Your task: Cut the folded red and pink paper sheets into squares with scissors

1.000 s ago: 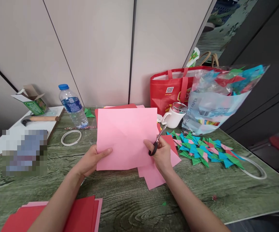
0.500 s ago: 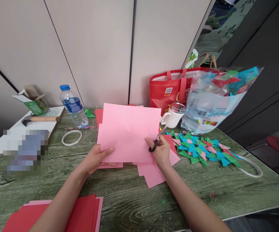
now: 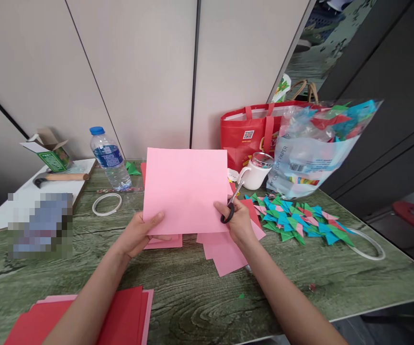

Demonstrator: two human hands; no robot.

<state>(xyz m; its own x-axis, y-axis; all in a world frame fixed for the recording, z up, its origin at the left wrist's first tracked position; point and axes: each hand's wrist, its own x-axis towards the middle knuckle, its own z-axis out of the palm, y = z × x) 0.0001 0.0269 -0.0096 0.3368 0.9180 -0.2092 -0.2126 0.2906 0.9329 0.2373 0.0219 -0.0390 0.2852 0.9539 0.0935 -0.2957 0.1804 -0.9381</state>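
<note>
A pink sheet of paper [image 3: 187, 187] is held up in front of me above the table. My left hand [image 3: 138, 232] grips its lower left corner, thumb on the front and fingers behind. Black-handled scissors [image 3: 230, 208] are in my right hand [image 3: 239, 220], their blades pointing up beside the sheet's right edge. The right thumb also presses the front of the sheet near that edge. Beneath and behind it lie more pink sheets [image 3: 224, 256] and some red paper, partly hidden.
Red and pink paper [image 3: 120, 311] is stacked at the near left. A water bottle [image 3: 109, 160], tape ring [image 3: 106, 204] and hammer [image 3: 61, 177] lie left. To the right are a white mug [image 3: 255, 172], folded paper pieces [image 3: 296, 218], a red bag [image 3: 242, 127] and a plastic paper bag [image 3: 300, 163].
The pink paper has shifted slightly left and up, and its edges now line up as one rectangle. Both hands keep their hold, and the scissors stay in my right hand.
</note>
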